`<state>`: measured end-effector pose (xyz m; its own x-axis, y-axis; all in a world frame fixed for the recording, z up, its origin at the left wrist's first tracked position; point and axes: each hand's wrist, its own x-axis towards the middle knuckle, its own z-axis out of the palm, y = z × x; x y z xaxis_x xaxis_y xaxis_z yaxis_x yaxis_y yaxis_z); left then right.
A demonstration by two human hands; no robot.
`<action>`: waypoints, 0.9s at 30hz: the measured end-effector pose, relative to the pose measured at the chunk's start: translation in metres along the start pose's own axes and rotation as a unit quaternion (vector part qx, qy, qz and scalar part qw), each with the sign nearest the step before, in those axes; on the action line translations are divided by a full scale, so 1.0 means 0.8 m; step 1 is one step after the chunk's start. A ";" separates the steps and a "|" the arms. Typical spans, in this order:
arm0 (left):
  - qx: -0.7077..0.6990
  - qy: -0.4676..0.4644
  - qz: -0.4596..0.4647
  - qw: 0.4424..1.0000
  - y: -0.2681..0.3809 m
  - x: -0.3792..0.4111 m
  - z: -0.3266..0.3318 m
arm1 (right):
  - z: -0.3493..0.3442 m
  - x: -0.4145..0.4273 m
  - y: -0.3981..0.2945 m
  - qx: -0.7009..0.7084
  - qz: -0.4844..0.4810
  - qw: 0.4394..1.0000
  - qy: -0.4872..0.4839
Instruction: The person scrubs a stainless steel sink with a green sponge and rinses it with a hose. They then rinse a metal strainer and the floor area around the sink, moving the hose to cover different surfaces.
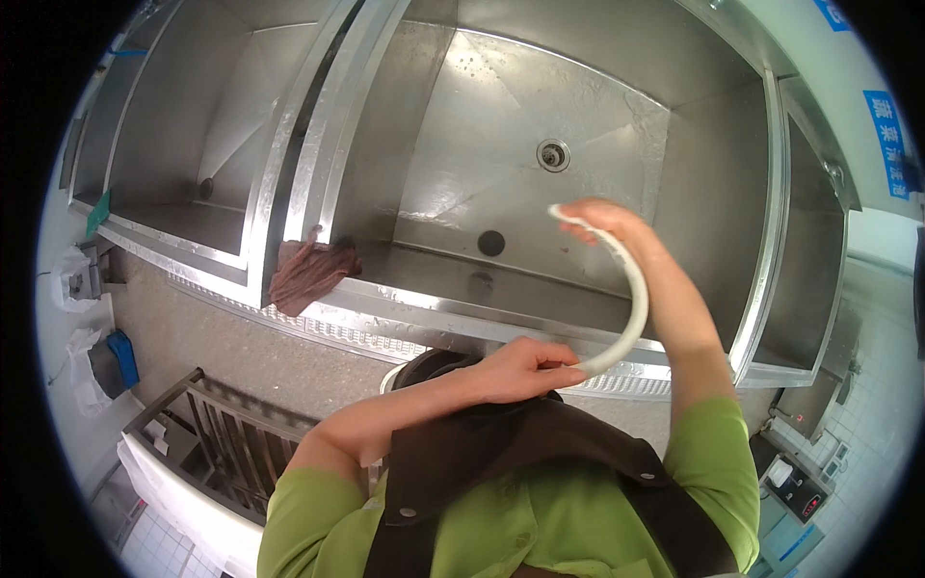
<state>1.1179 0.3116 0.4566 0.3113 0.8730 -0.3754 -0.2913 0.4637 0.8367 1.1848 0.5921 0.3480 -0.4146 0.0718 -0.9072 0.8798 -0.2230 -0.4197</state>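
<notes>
A white flexible hose (639,303) curves over the front rim of a stainless steel sink basin (477,137). My right hand (607,217) grips it close to its free end, above the basin floor. Lower down, at the front rim, my left hand (524,368) pinches the same hose between thumb and fingers. Past my left hand the hose is hidden. Drops and wet streaks show on the basin floor. A round drain (553,155) with a metal ring sits in the floor, and a dark round disc (491,243) is near the front wall.
A crumpled brown cloth (314,271) hangs over the front rim's left corner. Another steel basin (217,130) stands to the left, and part of one (802,289) to the right. Behind me at left is a slatted metal rack (238,441). Blue wall signs (886,144) bear writing.
</notes>
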 end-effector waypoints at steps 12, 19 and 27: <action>-0.023 0.060 -0.053 0.997 -0.018 -0.028 -0.006 | 0.060 0.060 0.124 -0.422 -0.008 0.906 -0.045; 0.089 -0.018 -0.037 0.995 -0.020 0.017 0.028 | -0.020 -0.077 0.196 -0.575 0.219 0.785 0.065; 0.128 -0.064 0.025 0.989 -0.023 0.072 0.093 | -0.050 -0.124 0.272 -0.471 0.167 0.845 0.189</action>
<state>1.2084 0.3422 0.4492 0.4185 0.8601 -0.2916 -0.0762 0.3532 0.9324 1.4268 0.5756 0.3453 -0.1595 0.5027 -0.8496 0.8018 0.5681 0.1856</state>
